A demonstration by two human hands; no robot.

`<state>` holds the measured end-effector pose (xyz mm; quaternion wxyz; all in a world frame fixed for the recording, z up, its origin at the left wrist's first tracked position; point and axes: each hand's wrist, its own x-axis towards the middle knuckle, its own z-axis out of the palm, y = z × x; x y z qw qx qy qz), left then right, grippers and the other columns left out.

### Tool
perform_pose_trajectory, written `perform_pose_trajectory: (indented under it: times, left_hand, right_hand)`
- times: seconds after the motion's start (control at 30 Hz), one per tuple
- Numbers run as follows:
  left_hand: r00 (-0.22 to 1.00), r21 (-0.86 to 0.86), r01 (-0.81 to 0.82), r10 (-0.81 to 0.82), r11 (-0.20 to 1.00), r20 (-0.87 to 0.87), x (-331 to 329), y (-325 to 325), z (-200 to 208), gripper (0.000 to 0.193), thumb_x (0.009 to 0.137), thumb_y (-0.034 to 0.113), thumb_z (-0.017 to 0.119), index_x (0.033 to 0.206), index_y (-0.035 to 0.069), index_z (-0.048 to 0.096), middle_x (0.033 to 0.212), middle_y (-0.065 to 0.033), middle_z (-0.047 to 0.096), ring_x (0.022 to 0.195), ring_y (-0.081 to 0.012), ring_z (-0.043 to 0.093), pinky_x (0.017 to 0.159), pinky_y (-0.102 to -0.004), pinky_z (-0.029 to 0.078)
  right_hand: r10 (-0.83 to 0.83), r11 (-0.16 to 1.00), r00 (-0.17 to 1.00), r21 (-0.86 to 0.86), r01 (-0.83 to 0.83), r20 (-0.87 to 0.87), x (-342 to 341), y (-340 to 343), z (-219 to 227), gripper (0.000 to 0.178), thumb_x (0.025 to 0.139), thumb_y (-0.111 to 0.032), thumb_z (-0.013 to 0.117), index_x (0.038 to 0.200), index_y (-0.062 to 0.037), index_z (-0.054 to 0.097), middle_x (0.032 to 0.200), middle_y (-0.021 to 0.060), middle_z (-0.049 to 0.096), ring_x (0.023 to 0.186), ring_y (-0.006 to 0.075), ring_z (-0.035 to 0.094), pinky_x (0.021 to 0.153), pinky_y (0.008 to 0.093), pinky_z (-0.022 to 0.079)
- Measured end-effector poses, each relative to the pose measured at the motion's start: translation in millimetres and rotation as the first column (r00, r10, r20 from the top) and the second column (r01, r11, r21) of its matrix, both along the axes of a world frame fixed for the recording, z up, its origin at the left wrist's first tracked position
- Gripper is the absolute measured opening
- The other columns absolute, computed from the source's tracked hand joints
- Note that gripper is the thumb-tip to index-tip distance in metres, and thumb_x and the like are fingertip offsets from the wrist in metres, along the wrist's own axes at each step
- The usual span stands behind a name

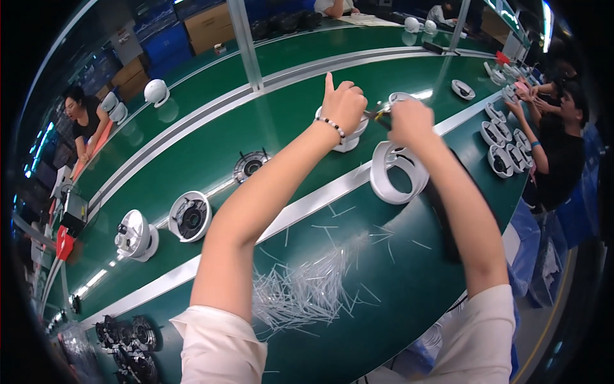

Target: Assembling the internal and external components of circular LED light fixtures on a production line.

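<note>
Nearest, a loose heap of pale strips (300,297) lies on the bench (384,281); they look thin, light and springy, best pinched at one end, and would scatter if swept. Beyond them, a white ring (378,182) rests below the right hand (411,120); likely stiff, light plastic, smooth enough to slip, so the wall is the place to hold it. Past the rail (320,200), the white housing (350,139) stands on the green belt (220,157), partly hidden by the left hand (345,107); its shell looks rigid but easily scuffed, and the base or outer wall would give the safest hold. The right hand is curled around a small metal tool (382,119), pointed toward the left hand; the tool should be hard and slim, best gripped well back from its tip; the left hand's fingers are bent, one digit raised; whether they grasp anything, I cannot tell.
</note>
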<state>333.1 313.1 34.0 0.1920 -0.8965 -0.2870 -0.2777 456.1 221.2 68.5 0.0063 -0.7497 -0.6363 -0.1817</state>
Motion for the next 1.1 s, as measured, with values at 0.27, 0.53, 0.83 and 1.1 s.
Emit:
perform_pose_trajectory:
  times: [0.27, 0.53, 0.83, 1.1]
  left_hand:
    - [0.981, -0.925, 0.006, -0.182, 0.380, -0.069, -148.1, -46.3, 21.1, 0.071, 0.074, 0.041, 0.061, 0.126, 0.001, 0.034, 0.113, -0.0197, 0.052, 0.105, -0.0314, 0.050, 0.089, -0.0333, 0.040]
    - [0.983, -0.490, -0.178, 0.174, 0.853, -0.055, -176.0, -3.5, -98.8, 0.033, 0.066, 0.016, 0.059, 0.097, 0.007, 0.060, 0.102, -0.0115, 0.058, 0.091, -0.0298, 0.056, 0.080, -0.0373, 0.046]
    - [0.962, -0.384, -0.269, 0.267, 0.883, -0.059, -304.2, -245.0, -45.7, 0.057, 0.054, 0.003, 0.063, 0.110, 0.007, 0.052, 0.115, -0.0081, 0.049, 0.112, -0.0295, 0.041, 0.073, -0.0339, 0.050]
    - [0.719, -0.459, -0.645, 0.689, 0.610, -0.094, -436.1, -367.6, -80.7, 0.060, 0.057, 0.004, 0.062, 0.115, 0.007, 0.048, 0.118, -0.0102, 0.047, 0.111, -0.0319, 0.042, 0.086, -0.0376, 0.043]
  right_hand:
    - [0.279, 0.900, 0.928, 0.404, -0.162, -0.248, 4.1, -133.9, 55.6, 0.036, 0.056, -0.009, 0.067, 0.089, -0.0022, 0.057, 0.079, 0.0098, 0.056, 0.067, 0.0219, 0.055, 0.061, 0.0273, 0.045]
    - [0.501, 0.850, 0.516, 0.284, -0.443, -0.694, -82.0, -245.1, -10.5, 0.044, 0.046, -0.012, 0.073, 0.086, -0.0028, 0.059, 0.077, 0.0111, 0.057, 0.065, 0.0262, 0.055, 0.058, 0.0302, 0.046]
    - [0.465, 0.877, 0.430, 0.338, -0.340, -0.774, -103.2, -279.4, -36.9, 0.045, 0.044, -0.011, 0.063, 0.087, -0.0004, 0.056, 0.080, 0.0122, 0.052, 0.067, 0.0195, 0.050, 0.054, 0.0239, 0.041]
    - [0.584, 0.718, 0.144, 0.426, -0.550, -0.799, -162.4, -263.1, -60.4, 0.048, 0.046, -0.006, 0.061, 0.093, 0.0010, 0.053, 0.081, 0.0098, 0.050, 0.064, 0.0172, 0.045, 0.057, 0.0257, 0.035]
